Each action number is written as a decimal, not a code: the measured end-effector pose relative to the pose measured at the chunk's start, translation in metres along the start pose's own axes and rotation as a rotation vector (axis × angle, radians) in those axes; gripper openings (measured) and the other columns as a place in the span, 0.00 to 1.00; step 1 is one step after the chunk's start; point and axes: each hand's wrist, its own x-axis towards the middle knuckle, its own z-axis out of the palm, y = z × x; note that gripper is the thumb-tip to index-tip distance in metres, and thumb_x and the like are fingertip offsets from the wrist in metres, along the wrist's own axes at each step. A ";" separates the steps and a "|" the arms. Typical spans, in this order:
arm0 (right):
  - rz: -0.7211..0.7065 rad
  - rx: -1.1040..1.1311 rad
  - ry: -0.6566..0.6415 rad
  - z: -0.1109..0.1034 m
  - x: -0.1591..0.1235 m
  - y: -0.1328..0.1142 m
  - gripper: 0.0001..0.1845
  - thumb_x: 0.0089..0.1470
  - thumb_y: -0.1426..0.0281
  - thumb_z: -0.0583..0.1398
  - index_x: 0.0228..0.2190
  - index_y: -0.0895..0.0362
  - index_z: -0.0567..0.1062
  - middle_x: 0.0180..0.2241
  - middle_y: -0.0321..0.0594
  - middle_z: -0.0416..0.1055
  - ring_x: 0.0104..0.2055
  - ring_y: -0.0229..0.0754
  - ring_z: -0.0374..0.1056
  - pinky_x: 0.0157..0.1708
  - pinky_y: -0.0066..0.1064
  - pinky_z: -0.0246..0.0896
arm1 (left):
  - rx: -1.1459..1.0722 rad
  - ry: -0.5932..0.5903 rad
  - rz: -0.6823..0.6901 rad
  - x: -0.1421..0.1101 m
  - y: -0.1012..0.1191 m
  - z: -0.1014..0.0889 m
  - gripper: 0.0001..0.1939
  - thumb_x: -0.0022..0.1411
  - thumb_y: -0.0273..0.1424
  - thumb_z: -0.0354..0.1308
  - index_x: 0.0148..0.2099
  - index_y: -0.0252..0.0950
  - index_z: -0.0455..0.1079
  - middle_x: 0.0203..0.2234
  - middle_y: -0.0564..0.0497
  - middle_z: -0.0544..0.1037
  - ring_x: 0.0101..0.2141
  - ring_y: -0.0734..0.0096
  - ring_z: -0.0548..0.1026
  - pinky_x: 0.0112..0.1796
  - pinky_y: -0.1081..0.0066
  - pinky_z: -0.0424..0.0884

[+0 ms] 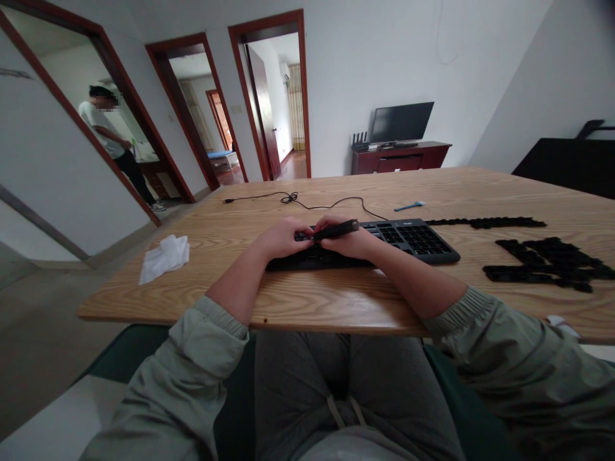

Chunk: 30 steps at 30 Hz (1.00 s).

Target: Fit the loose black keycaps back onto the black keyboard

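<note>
A black keyboard (432, 246) lies across the table in front of me. Its right-hand block shows a grid of dark sockets with no caps on them. My right hand (346, 238) is closed around a dark, thick-handled tool (342, 228), whose blunt end points up to the right; its working tip is hidden. My left hand (282, 238) lies over the keyboard's left half, thumb and fingers bent in against it close to the tool. Both hands nearly touch at the middle of the keyboard, covering the spot between them.
Loose black keycaps (552, 259) lie grouped at the right, with a row of more (504, 223) behind. A small blue brush (409, 206) and the keyboard's cable (327, 206) lie beyond the keyboard. White tissue (166, 256) is at the left. A person (113, 131) stands in a doorway.
</note>
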 end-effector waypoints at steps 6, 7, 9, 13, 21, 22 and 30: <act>-0.014 0.014 -0.018 -0.004 0.005 -0.005 0.12 0.44 0.76 0.61 0.34 0.57 0.77 0.34 0.38 0.76 0.37 0.40 0.70 0.42 0.33 0.66 | 0.001 0.013 0.018 0.001 0.001 0.002 0.16 0.60 0.35 0.59 0.48 0.36 0.78 0.42 0.47 0.82 0.43 0.63 0.77 0.46 0.65 0.70; -0.012 0.020 -0.026 -0.004 0.007 -0.005 0.12 0.44 0.77 0.61 0.33 0.56 0.77 0.34 0.38 0.76 0.37 0.41 0.70 0.42 0.33 0.66 | -0.007 0.014 0.012 0.001 0.001 0.002 0.16 0.59 0.34 0.59 0.49 0.36 0.78 0.42 0.47 0.82 0.43 0.62 0.77 0.46 0.65 0.70; -0.001 0.027 -0.040 -0.005 0.010 -0.003 0.11 0.44 0.77 0.61 0.33 0.56 0.76 0.34 0.37 0.76 0.38 0.41 0.70 0.42 0.33 0.66 | -0.021 -0.006 -0.008 0.001 0.001 0.001 0.17 0.59 0.34 0.59 0.50 0.37 0.78 0.42 0.48 0.82 0.43 0.62 0.77 0.45 0.65 0.71; 0.022 0.033 -0.055 -0.007 0.012 0.000 0.11 0.44 0.77 0.62 0.33 0.56 0.76 0.34 0.37 0.76 0.37 0.40 0.70 0.41 0.32 0.66 | -0.046 -0.055 -0.053 0.001 0.000 0.000 0.17 0.58 0.33 0.58 0.49 0.40 0.78 0.41 0.51 0.82 0.42 0.65 0.77 0.44 0.68 0.71; -0.007 0.069 -0.080 -0.003 0.001 -0.003 0.11 0.44 0.74 0.61 0.34 0.57 0.75 0.33 0.37 0.75 0.35 0.39 0.69 0.38 0.31 0.65 | -0.036 -0.073 -0.045 0.001 0.005 0.000 0.18 0.54 0.32 0.59 0.47 0.39 0.79 0.37 0.51 0.82 0.37 0.65 0.77 0.39 0.69 0.71; -0.020 0.052 -0.074 -0.002 0.000 -0.004 0.10 0.45 0.74 0.61 0.34 0.57 0.75 0.33 0.37 0.75 0.36 0.39 0.69 0.38 0.31 0.65 | -0.031 -0.077 -0.040 0.001 0.006 0.000 0.18 0.54 0.32 0.59 0.47 0.39 0.79 0.37 0.51 0.82 0.37 0.65 0.77 0.39 0.69 0.71; 0.069 0.045 -0.022 0.004 0.003 0.001 0.13 0.44 0.75 0.61 0.36 0.58 0.74 0.30 0.36 0.73 0.32 0.38 0.67 0.33 0.29 0.63 | -0.072 -0.059 -0.078 -0.002 0.000 0.000 0.19 0.55 0.31 0.57 0.48 0.40 0.79 0.36 0.51 0.82 0.34 0.69 0.77 0.37 0.71 0.70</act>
